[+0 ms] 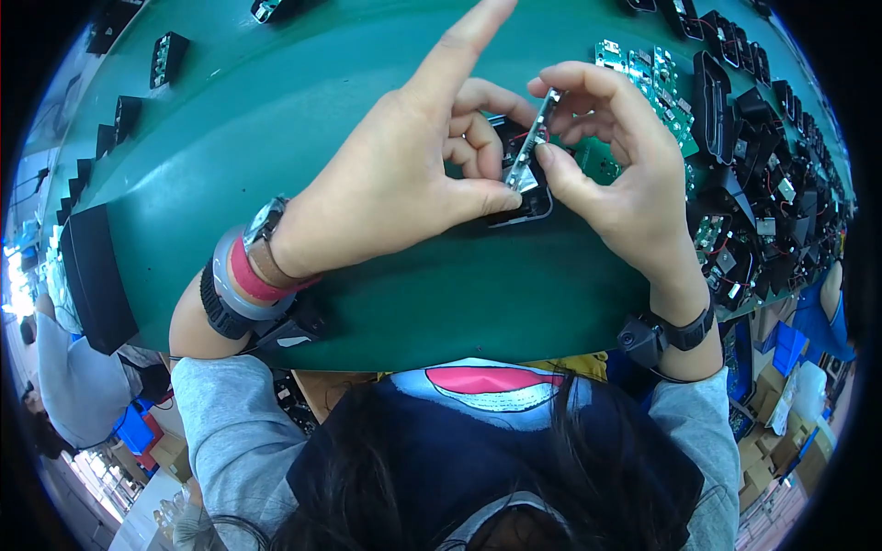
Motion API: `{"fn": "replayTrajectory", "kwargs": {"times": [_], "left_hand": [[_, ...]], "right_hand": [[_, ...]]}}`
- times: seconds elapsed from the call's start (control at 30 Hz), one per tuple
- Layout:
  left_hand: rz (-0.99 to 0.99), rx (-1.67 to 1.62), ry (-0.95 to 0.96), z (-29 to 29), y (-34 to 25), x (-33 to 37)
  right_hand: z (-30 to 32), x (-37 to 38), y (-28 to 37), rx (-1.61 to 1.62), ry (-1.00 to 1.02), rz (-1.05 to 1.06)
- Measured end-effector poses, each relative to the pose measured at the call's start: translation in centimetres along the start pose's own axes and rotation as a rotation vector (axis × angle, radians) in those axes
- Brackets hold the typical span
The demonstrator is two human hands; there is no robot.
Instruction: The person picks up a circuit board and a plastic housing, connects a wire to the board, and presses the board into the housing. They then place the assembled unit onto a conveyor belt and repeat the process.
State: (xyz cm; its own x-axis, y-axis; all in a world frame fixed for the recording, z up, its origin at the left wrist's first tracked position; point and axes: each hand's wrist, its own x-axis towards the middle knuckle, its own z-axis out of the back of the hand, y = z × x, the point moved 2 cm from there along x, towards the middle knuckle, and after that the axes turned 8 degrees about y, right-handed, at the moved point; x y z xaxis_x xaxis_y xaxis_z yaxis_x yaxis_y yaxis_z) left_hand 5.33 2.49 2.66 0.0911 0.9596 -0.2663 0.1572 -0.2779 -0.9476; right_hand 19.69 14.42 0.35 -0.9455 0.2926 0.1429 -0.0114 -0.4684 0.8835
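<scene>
A narrow circuit board (531, 147), seen nearly edge-on, stands tilted between my two hands. My right hand (634, 170) pinches its upper part between thumb and fingers. At the board's lower end rests the thumb of my left hand (395, 174); its index finger points up and away while the other fingers curl behind. Just under the board is a black plastic housing (536, 209) with thin red wires, partly covered by my fingers. Whether the left fingers also touch this housing cannot be made out.
Green circuit boards (660, 78) lie beyond my right hand. A heap of black housings with boards and wires (767, 225) fills the right side. More black housings (168, 60) line the left edge, near a black box (95, 275). Other people sit beyond both sides.
</scene>
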Motion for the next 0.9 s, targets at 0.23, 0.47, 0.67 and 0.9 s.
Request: {"fn": "replayTrajectory", "kwargs": {"times": [0.23,0.47,0.67,0.9], "left_hand": [[-0.043,0.401,-0.058,-0.4,-0.4,-0.5],[-0.316,0.757,-0.160,-0.2,0.6,-1.7],[-0.369,0.910,-0.346,-1.8,3.7,-2.1],[-0.586,0.632,-0.329,-0.7,4.4,-1.5]], "right_hand": [[0.5,0.1,0.6,-0.281,-0.016,0.160],[0.9,0.3,0.2,-0.287,0.140,0.082],[0.3,0.3,0.4,-0.312,0.267,0.155],[0.2,0.4,0.7,-0.254,0.241,0.085]]}}
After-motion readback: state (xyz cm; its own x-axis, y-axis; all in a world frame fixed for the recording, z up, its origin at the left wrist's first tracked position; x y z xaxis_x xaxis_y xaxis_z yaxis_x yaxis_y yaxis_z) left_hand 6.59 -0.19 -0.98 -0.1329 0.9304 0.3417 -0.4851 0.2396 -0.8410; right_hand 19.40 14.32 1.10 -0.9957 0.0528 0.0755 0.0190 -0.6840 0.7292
